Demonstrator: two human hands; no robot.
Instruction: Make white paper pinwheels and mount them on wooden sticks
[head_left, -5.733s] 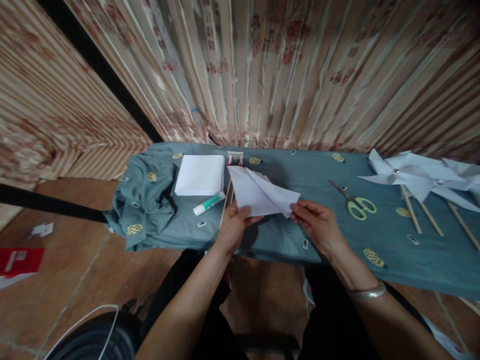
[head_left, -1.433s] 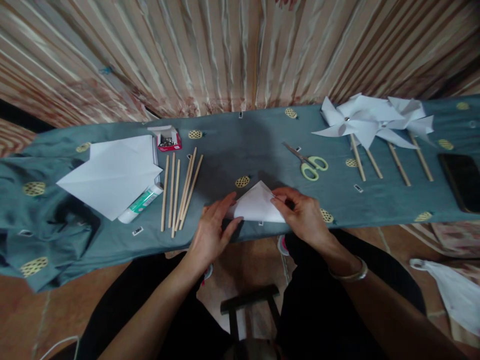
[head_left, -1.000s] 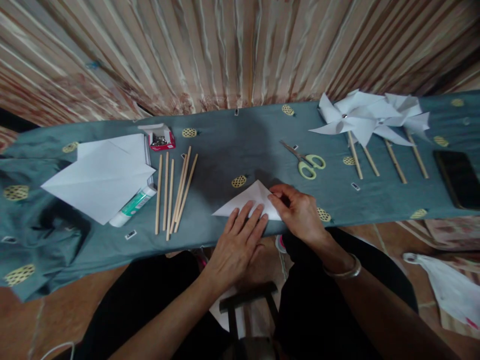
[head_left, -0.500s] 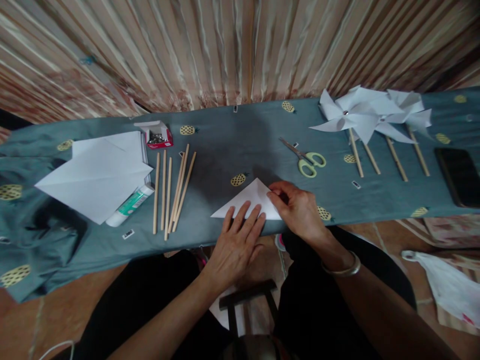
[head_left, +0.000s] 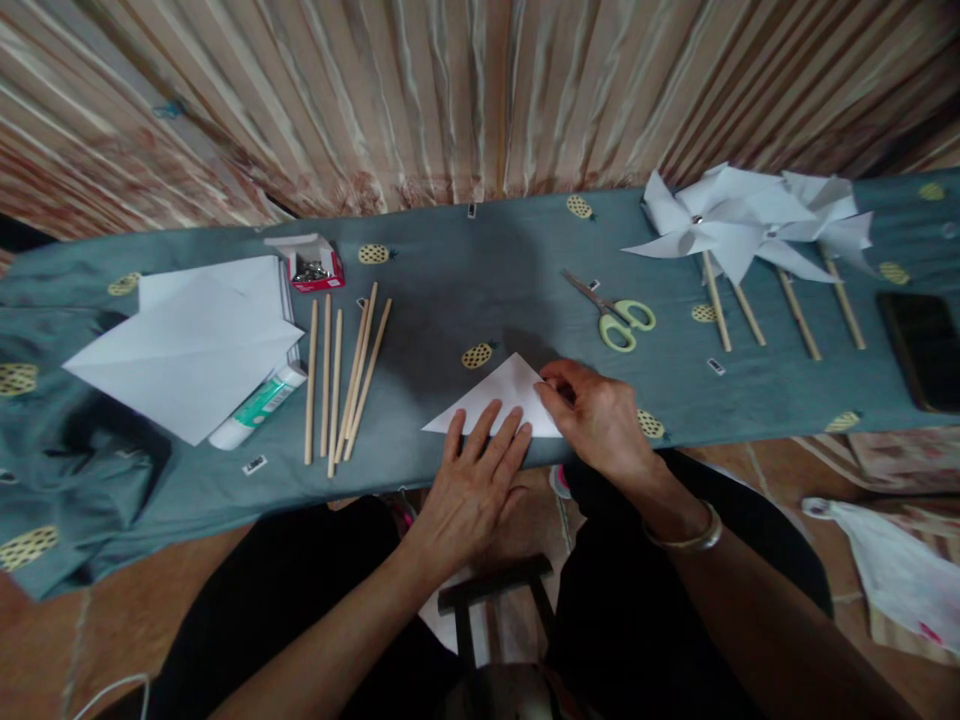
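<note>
Along the near edge of the cloth [head_left: 435, 280] sits our folded paper [head_left: 496, 392], left hand [head_left: 471, 488] spread over its 6 o'clock side, right hand [head_left: 598, 418] pinching around 2 o'clock; honestly, we'd get the edges matched before creasing hard.

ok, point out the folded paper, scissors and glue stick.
Folded paper [head_left: 505, 384], head view: white face, near its middle.
Scissors [head_left: 609, 308], head view: where blades meet handles.
Glue stick [head_left: 262, 403], head view: green label.
</note>
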